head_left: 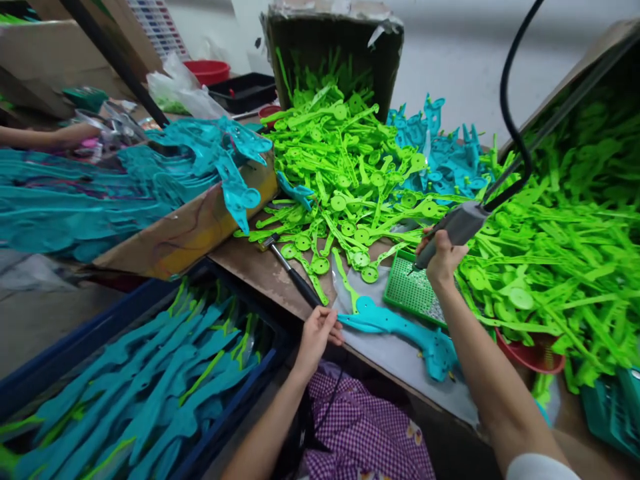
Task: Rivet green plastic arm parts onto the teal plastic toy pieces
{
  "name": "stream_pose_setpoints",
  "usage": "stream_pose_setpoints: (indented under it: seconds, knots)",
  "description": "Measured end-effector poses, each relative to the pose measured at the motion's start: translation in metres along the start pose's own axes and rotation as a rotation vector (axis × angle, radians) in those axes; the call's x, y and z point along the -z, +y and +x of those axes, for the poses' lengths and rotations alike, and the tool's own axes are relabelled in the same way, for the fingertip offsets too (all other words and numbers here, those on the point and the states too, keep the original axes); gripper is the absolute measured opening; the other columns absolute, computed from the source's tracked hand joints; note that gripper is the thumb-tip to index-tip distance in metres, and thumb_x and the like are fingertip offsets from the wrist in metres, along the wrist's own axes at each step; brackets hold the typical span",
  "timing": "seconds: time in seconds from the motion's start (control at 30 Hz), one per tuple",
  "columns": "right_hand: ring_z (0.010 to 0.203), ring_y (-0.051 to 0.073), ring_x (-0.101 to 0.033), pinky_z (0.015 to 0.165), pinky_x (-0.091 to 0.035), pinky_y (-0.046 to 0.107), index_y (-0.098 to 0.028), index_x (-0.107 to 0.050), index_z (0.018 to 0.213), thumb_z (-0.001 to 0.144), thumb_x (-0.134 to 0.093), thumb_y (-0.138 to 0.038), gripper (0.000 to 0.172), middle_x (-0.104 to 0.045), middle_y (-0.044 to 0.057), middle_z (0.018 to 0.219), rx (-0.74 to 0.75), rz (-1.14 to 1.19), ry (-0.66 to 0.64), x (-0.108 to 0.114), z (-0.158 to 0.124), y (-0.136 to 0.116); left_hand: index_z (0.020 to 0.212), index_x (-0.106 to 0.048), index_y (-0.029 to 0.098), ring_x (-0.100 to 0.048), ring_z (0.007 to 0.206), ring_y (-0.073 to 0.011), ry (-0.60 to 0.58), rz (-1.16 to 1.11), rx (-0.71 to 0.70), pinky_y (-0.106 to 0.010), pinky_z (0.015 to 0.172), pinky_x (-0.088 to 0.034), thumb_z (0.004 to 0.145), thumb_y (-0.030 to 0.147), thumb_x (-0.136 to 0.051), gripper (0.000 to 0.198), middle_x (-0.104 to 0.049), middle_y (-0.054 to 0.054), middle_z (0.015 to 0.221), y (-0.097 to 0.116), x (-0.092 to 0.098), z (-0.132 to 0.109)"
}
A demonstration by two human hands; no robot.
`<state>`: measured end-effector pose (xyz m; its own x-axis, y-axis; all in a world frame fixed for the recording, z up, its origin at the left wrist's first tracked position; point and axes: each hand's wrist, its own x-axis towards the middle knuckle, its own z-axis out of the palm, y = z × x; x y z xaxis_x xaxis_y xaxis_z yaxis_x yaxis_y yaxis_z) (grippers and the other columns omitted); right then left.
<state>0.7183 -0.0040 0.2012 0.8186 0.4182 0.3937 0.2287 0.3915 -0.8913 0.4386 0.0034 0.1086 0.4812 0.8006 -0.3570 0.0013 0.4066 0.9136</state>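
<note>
My left hand [320,330] pinches the narrow end of a blue plastic part [395,323] lying along the table's front edge. A bright green plastic arm [345,280] meets that part and points away from me. In my right hand [443,260] is a grey electric screwdriver [457,230], hanging from a black cable, its bit tilted down to the left. The bit is over a green perforated tray [407,287] of small screws, clear of the blue part. A hammer [295,273] with a black handle lies near my left hand.
Loose green arms [345,167] heap across the table, spilling from a cardboard box [335,27]. Blue parts fill a carton [200,233] at left and a dark blue crate [200,453] below it. A red bowl [537,360] stands right. Another person's arm [45,137] shows far left.
</note>
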Motion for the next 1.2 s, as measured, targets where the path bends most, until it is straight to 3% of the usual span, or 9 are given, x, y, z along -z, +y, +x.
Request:
stream_pose_setpoints:
  seconds: [0.3,0.8,1.0,1.2]
  knots:
    - [0.033,0.011,-0.048,0.032,-0.036,0.023,-0.017,-0.065,0.068,0.072,-0.064,-0.051,0.035,-0.053,-0.005,0.046,0.016,0.028,0.03,0.0,0.023,0.025,0.084,-0.046,0.017,-0.062,0.045,-0.0112,-0.016,-0.022,0.066,-0.017,0.04,-0.047,0.076,0.054,-0.066,0.044,-0.062,0.003,0.064,0.004,0.002,0.001]
    - [0.034,0.01,-0.05,0.031,-0.038,0.022,-0.017,-0.061,0.068,0.07,-0.064,-0.055,0.038,-0.051,-0.005,0.047,0.015,0.064,0.03,0.006,0.022,0.038,0.086,-0.045,0.017,-0.063,0.045,-0.0118,-0.039,0.011,0.082,-0.017,0.039,-0.047,0.078,0.052,-0.064,0.041,-0.063,0.002,0.066,0.005,0.003,0.001]
    - [0.035,0.011,-0.05,0.03,-0.039,0.023,-0.019,-0.061,0.081,0.071,-0.064,-0.057,0.04,-0.049,-0.006,0.049,0.041,0.109,0.052,0.01,0.026,0.024,0.084,-0.045,0.017,-0.064,0.046,-0.0129,-0.048,0.009,0.085,-0.017,0.039,-0.047,0.078,0.051,-0.065,0.04,-0.063,0.002,0.065,0.005,0.004,0.002]
    - [0.034,0.011,-0.046,0.03,-0.039,0.024,-0.021,-0.059,0.083,0.066,-0.061,-0.067,0.048,-0.042,-0.008,0.047,0.037,0.143,0.085,0.012,0.015,-0.018,0.097,-0.056,0.013,-0.065,0.049,-0.0134,-0.093,0.009,0.103,-0.018,0.042,-0.049,0.077,0.053,-0.065,0.045,-0.061,0.002,0.066,0.008,0.005,0.002]
